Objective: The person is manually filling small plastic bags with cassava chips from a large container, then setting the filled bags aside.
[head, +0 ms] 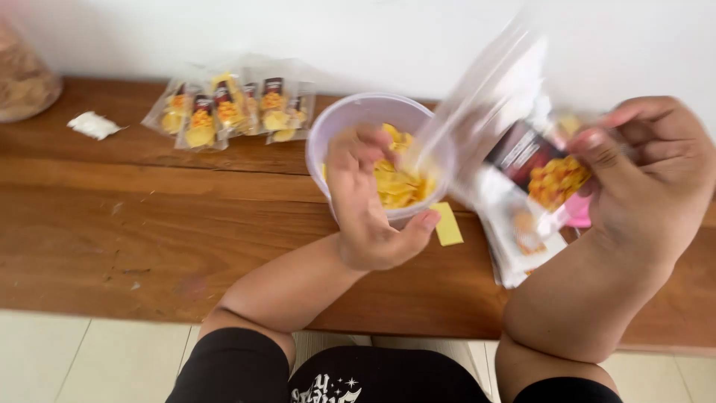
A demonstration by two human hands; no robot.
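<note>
The right hand [645, 175] and the clear packet [522, 142] it pinches are smeared by motion blur, so the packet's top edge dissolves against the pale wall and its contents cannot be made out. The fingertips of the left hand [365, 201] dip into the lilac bowl [328, 127] and are blurred among the yellow chips [399, 186]. Far left of the bowl, a brown-filled jar [22, 78] is cut off by the frame's edge. Right of the bowl, a stack of empty packets [514, 239] lies partly hidden beneath the held packet, with a pink object [578, 213] mostly hidden behind the right hand.
</note>
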